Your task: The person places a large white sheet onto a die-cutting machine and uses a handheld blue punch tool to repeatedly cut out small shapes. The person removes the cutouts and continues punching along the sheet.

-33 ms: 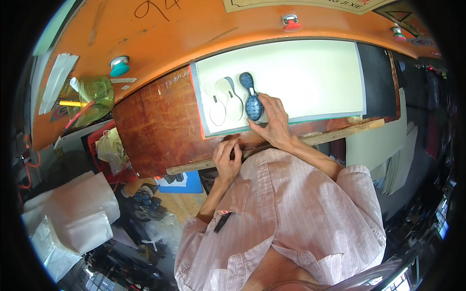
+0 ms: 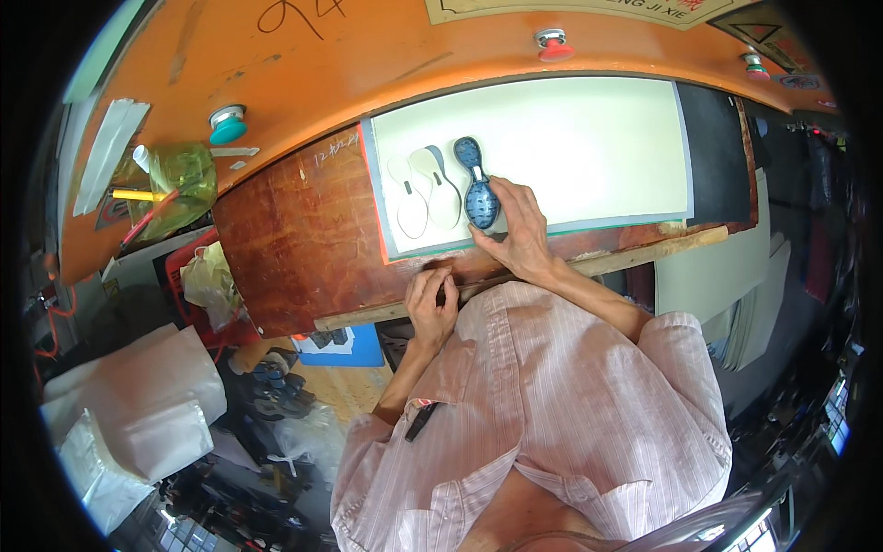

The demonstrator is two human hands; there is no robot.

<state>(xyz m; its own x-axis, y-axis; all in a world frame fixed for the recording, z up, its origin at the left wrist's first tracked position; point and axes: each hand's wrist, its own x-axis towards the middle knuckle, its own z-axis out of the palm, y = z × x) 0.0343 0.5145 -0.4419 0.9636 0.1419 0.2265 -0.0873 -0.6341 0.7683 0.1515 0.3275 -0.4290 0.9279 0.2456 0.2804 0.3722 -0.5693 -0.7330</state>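
Note:
A blue, dark-mottled, sole-shaped cutting die (image 2: pixel 481 199) with a pale metal bridge across its narrow waist lies on a white sheet (image 2: pixel 589 147). My right hand (image 2: pixel 522 232) grips its near, wider end, thumb at the near tip and fingers along the right side. To the die's left are two sole-shaped outlines (image 2: pixel 444 198) in the sheet, the one beside it showing a grey strip at its far edge. My left hand (image 2: pixel 432 302) rests at the near edge of the brown board (image 2: pixel 294 239), fingers curled in; whatever they may hold is hidden.
An orange machine front (image 2: pixel 368 64) rises behind the board, with a green button (image 2: pixel 226 124) and red ones (image 2: pixel 554 44). A yellow plastic bag (image 2: pixel 184 179) of pens hangs at left. A wooden strip (image 2: pixel 644 253) edges the board; pale sheets (image 2: pixel 717 276) stand at right.

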